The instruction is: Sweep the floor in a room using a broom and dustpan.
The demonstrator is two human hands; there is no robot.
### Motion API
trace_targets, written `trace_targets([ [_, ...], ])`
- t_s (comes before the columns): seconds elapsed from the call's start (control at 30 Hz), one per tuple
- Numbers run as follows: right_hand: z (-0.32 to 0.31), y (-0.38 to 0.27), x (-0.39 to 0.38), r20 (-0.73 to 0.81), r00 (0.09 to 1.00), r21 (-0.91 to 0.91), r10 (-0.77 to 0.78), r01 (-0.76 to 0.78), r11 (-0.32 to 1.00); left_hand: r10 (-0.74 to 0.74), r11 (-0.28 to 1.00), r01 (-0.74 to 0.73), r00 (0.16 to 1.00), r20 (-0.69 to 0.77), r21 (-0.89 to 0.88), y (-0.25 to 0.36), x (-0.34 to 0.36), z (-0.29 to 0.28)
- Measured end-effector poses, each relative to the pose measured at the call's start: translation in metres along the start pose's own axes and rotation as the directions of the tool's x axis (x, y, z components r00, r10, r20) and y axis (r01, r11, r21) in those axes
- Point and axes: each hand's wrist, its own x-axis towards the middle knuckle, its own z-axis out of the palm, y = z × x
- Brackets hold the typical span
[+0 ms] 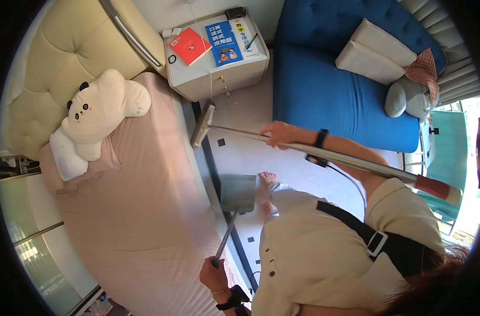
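My right hand (277, 134) grips the steel pole of a long-handled broom (335, 157), whose reddish end points toward the right. The broom's head (202, 126) is tilted beside the bed, short of the nightstand. My left hand (212, 273), low in the view, is closed round the handle of a grey long-handled dustpan (237, 192). The dustpan's pan lies on the light tiled floor (250, 152) along the bed's dark base, just left of my bare feet.
A bed (145, 210) with plush cushions (95, 118) fills the left. A nightstand (192, 84) with booklets (224, 42) and a hanging cord is ahead. A blue couch (335, 105) with pillows (371, 50) stands at right, beside a bright window area (445, 158).
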Motion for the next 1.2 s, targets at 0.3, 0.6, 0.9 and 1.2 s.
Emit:
trace_targets([
  [0.3, 0.017, 0.047, 0.026, -0.035, 0.998, 0.211, 0.049, -0.041, 0.977, 0.004, 0.991, -0.003, 1.0, 0.009, -0.136, -0.003, -0.023, -0.017],
  [0.6, 0.062, 0.004, -0.147, -0.064, 0.952, 0.052, 0.3, -0.297, 0.953, 0.161, 0.986, -0.161, 0.987, 0.002, -0.032, -0.054, -0.014, -0.006],
  [0.9, 0.098, -0.003, -0.028, -0.109, 0.991, 0.09, 0.071, -0.061, 0.994, 0.148, 0.989, -0.147, 0.988, 0.043, -0.035, -0.081, -0.044, -0.002],
  [1.2, 0.16, 0.04, -0.069, 0.085, 0.966, -0.016, 0.245, -0.244, 0.97, 0.151, 0.984, -0.146, 0.988, 0.042, -0.102, -0.118, -0.069, -0.007],
])
